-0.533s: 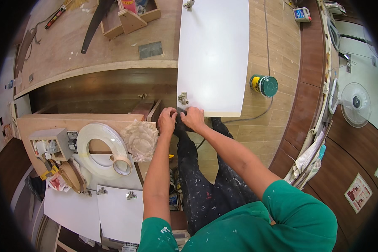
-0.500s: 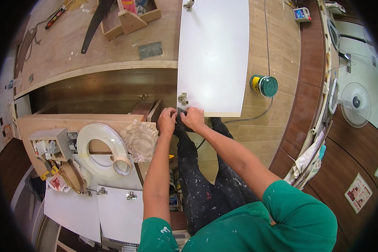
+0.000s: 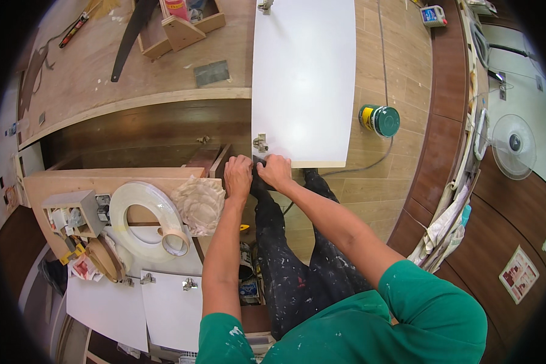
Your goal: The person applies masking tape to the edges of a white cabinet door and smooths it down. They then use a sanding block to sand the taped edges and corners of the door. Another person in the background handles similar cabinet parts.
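A long white cabinet door panel with metal hinges juts out toward me past the workbench edge. At its near left corner, just below a metal hinge, my two hands are close together. The fingers of my right hand are closed over a small dark grey piece, mostly hidden, against the panel's near edge. My left hand is curled beside the corner, its fingers bent; whatever they hold is hidden. A tan edge strip runs along the panel's near end.
The wooden workbench carries a handsaw, a wooden tool tray and a grey sheet. At left are a roll of edge banding and a crumpled cloth. A green paint can and a cable lie on the floor.
The view has shifted slightly, moving the scene a little left. My left hand has drawn slightly away from the right, and the dark piece shows less between them.
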Tool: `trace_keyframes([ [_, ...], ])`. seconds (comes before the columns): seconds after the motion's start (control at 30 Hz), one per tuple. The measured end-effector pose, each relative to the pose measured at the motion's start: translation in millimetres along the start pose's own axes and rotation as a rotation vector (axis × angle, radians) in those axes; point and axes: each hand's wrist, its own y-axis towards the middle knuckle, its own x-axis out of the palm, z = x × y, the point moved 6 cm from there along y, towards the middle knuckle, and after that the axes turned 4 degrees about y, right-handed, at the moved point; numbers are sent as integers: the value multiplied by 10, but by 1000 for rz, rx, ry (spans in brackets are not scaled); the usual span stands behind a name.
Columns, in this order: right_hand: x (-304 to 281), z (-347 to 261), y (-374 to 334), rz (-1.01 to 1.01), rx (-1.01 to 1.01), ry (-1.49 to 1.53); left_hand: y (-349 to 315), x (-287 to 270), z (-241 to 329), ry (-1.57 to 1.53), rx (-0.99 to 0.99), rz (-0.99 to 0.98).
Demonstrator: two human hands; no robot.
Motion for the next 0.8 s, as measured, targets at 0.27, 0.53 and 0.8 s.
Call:
trace_keyframes([
  [0.27, 5, 14, 1, -14, 11, 4, -119, -10, -55, -188, -221, 89],
  [0.53, 25, 13, 10, -7, 7, 15, -183, 204, -265, -270, -281, -40],
  [0.8, -8, 4, 9, -18, 23, 3, -153, 193, -266, -351, -300, -45],
])
